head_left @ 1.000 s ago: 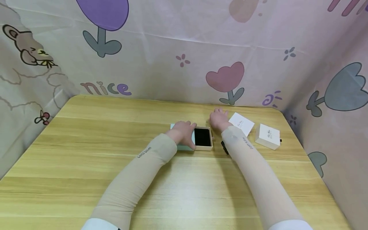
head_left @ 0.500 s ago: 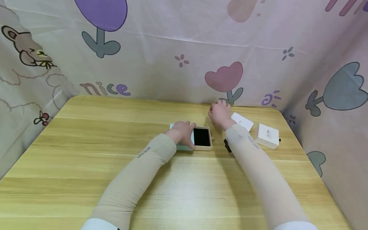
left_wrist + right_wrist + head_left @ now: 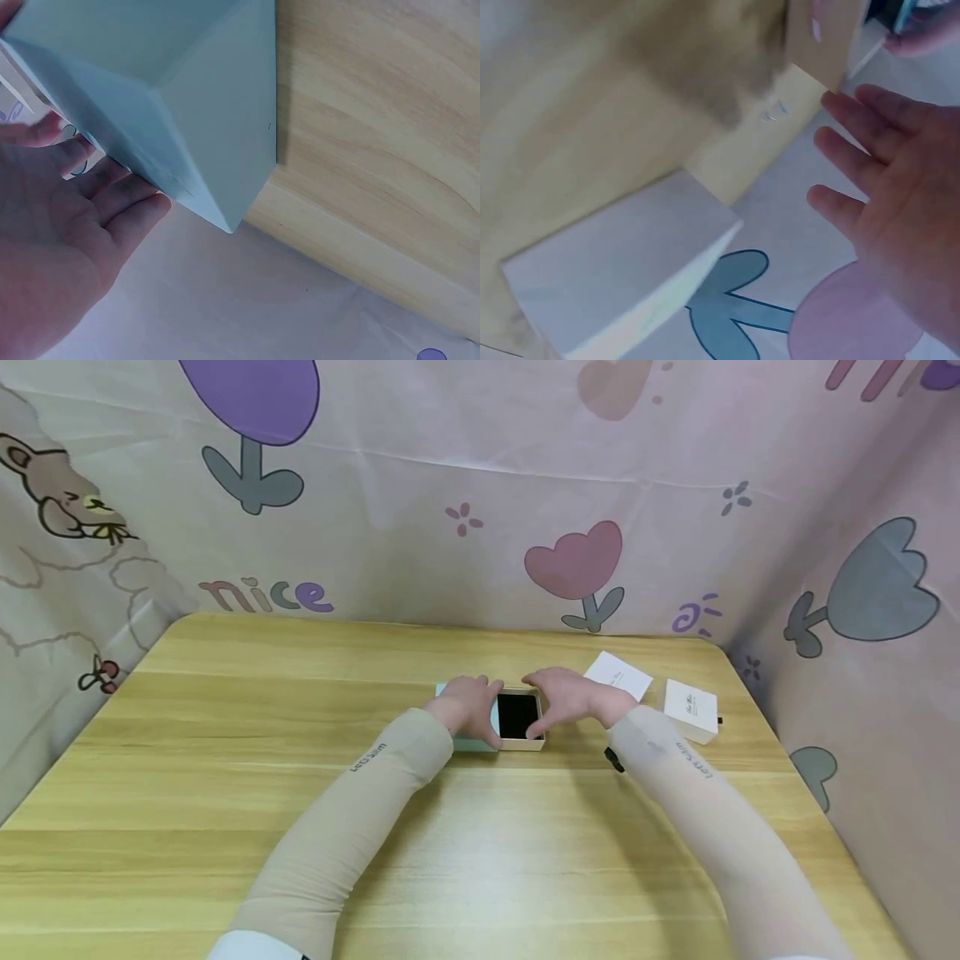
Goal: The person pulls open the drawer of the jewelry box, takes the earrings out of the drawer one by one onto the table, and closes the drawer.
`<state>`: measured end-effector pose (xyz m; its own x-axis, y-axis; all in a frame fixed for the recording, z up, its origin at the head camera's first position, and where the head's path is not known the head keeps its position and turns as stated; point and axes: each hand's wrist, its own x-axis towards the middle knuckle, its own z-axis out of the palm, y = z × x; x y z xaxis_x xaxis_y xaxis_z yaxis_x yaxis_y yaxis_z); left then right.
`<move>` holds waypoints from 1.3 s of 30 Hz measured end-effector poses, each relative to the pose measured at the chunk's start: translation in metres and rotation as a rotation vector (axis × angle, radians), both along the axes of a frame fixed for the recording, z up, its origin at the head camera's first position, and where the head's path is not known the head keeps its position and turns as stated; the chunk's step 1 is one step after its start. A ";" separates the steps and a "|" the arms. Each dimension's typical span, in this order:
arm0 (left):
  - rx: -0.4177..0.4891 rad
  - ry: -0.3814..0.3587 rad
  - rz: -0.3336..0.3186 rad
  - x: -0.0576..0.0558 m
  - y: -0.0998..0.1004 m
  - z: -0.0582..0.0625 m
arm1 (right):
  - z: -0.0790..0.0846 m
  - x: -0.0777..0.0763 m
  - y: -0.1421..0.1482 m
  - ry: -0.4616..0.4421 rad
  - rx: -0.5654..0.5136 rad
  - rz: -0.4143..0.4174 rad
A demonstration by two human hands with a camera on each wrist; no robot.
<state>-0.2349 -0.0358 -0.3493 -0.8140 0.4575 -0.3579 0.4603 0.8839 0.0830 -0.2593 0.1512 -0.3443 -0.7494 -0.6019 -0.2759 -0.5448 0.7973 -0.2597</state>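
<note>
On the table lies a light-blue slide-out box sleeve with its cream drawer partly out to the right. Black lining fills the visible part of the drawer. My left hand grips the sleeve from above, thumb at the near side; the left wrist view has its fingers against the far side of the sleeve. My right hand spreads thumb and fingers around the drawer's open end. Seen from the right wrist, its fingers extend beside the drawer's end wall, which bears a pink tab; contact is unclear.
Two white printed boxes stand to the right: one behind my right hand, the other with a small black tab. Small shiny curved things lie near the table's back edge. A patterned cloth hangs behind the table.
My right hand has come from the back of the table, near the white boxes, forward and left to the drawer's end. The left hand keeps its hold. The head view has turned slightly right.
</note>
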 end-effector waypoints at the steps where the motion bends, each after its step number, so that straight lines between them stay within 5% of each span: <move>1: 0.004 0.001 0.003 0.000 0.000 0.000 | -0.002 0.002 0.001 -0.004 0.015 0.003; 17: 0.131 -0.049 0.003 0.000 -0.033 -0.009 | -0.016 0.008 -0.003 0.017 0.079 -0.007; 26: 0.109 0.003 0.075 -0.001 -0.060 0.001 | -0.009 0.010 0.002 -0.019 0.085 -0.026; 39: 0.182 -0.112 0.199 -0.002 -0.061 0.001 | -0.005 0.009 0.013 -0.054 0.048 -0.070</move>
